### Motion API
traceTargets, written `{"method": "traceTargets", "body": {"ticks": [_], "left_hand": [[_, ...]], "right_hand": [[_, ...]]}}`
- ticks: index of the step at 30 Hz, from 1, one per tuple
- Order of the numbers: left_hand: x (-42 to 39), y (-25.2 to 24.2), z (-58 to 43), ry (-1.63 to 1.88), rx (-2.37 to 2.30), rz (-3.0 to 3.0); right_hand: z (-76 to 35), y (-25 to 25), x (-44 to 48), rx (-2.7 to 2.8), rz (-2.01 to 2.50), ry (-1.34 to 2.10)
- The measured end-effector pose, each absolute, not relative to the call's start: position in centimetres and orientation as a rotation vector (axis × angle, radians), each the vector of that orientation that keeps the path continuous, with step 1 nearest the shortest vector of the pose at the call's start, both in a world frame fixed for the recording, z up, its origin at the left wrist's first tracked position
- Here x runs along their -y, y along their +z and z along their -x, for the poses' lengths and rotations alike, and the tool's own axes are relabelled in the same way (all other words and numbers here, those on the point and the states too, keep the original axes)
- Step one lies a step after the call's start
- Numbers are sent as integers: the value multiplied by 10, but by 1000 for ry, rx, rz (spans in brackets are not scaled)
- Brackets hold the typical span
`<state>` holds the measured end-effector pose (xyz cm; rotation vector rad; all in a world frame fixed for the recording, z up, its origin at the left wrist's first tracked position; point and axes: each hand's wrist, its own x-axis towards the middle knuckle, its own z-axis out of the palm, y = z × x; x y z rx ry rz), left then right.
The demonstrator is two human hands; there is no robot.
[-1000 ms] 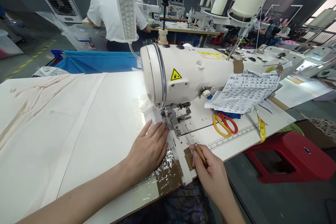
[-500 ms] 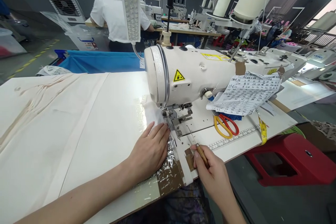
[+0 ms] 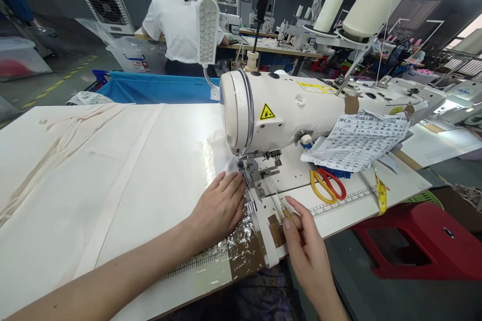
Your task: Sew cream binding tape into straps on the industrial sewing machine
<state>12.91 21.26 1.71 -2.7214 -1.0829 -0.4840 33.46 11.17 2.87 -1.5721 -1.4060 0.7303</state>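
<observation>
My left hand (image 3: 220, 205) lies flat with fingers together on the cream fabric (image 3: 113, 170), just left of the presser foot (image 3: 253, 173) of the white sewing machine (image 3: 286, 110). My right hand (image 3: 305, 241) pinches a thin awl with a wooden handle (image 3: 280, 203); its metal tip points up toward the presser foot. Clear tape and brown tape patches (image 3: 244, 251) cover the table edge between my hands.
Yellow and red scissors (image 3: 327, 185), a written paper sheet (image 3: 357, 138) and a yellow tape measure (image 3: 381, 193) lie right of the machine. A red stool (image 3: 422, 241) stands at lower right. A person in a white shirt (image 3: 176, 30) works behind, past a blue bin (image 3: 150, 89).
The view has shifted slightly, so everything sits a little more to the right. My right hand has loosened around the awl handle, fingers more extended. My left hand stays on the fabric.
</observation>
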Motion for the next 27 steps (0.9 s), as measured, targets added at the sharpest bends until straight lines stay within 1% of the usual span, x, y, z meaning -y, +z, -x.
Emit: {"method": "traceTargets", "body": {"ticks": [2,8,13,27], "left_hand": [[-216,19,-129,-496,1113,2750],[-225,23,-128,-564,1246,2820],[-229,20,-125,-647,1193,2848],[-233,19,-124,-697,1167,2798]], "right_hand": [[-330,31,-114,1483,1499,699],[-306,29,-135,1870,1174,391],[-293,24,-152,2102,1255,72],[-285,25,-162,2217,1436,-122]]}}
